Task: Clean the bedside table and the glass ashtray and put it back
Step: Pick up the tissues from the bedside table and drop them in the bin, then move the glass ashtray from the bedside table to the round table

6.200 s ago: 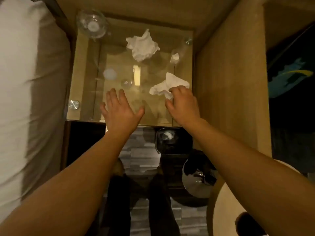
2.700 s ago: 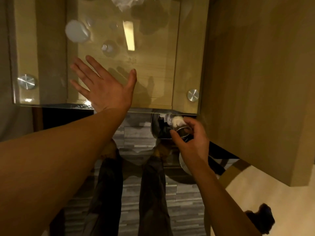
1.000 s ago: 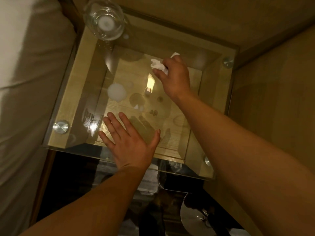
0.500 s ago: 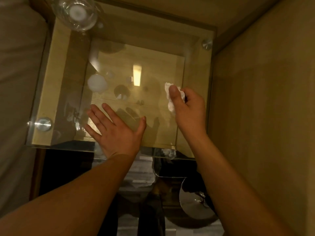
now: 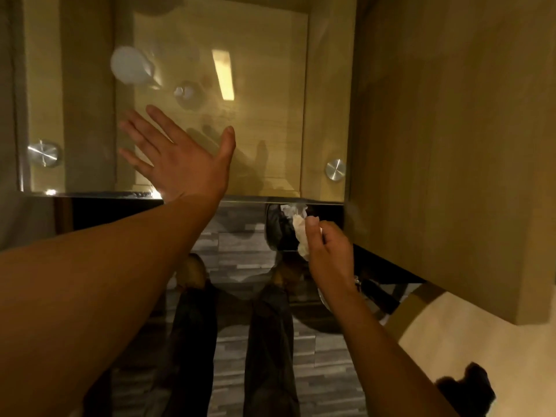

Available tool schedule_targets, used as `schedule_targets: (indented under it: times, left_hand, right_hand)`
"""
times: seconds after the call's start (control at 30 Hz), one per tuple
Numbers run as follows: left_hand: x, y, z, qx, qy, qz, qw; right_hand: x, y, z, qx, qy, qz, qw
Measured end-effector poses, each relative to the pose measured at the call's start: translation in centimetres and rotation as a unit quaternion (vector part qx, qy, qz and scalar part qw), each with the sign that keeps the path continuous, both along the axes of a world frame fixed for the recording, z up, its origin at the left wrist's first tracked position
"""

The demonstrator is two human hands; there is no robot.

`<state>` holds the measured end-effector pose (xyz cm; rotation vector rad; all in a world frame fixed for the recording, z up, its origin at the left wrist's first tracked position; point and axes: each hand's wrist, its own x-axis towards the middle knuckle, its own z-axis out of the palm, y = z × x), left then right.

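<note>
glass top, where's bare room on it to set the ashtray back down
The glass top is bare right of the left hand, out to the stud at the near right corner, and along the left strip above the other stud. The near middle is taken by that hand. The right hand holds a tissue below the edge.

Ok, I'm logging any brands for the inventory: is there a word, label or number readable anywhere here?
None: no readable text shows.
The glass tabletop carries only reflections.
The crumpled tissue in the right hand is plain white.
The dark bin below shows no label.
</note>
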<state>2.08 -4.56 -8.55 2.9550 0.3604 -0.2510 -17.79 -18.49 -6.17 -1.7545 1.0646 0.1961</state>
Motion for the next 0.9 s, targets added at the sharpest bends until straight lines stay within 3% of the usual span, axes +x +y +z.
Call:
schedule_targets:
  times: [0.13,0.37,0.53,0.67,0.8,0.9]
  left_hand:
    - [0.0,0.0,-0.2,0.007,-0.002,-0.004,1.0]
    - [0.0,0.2,-0.6,-0.003,-0.018,-0.004,1.0]
    - [-0.2,0.5,-0.4,-0.029,-0.031,-0.003,0.999]
    - [-0.4,1.2,1.2,-0.102,-0.025,-0.004,0.994]
    - [-0.1,3.1,4.3,-0.178,0.029,-0.016,0.984]
    - [0.5,4.6,8.5,-0.182,0.038,-0.017,0.982]
  right_hand:
    - [-0.4,-1.3,-5.3,-0.042,0.087,0.064,0.993]
    - [-0.9,-3.7,-9.4,0.03,0.2,0.081,0.976]
    - [-2.0,-4.6,-7.2,0.038,0.135,0.059,0.988]
    - [-2.3,-5.2,-2.7,0.02,0.064,0.072,0.995]
    - [-1.1,-5.4,2.9,-0.027,0.007,0.139,0.99]
    - [2.4,-5.4,7.6,-0.08,-0.017,0.224,0.971]
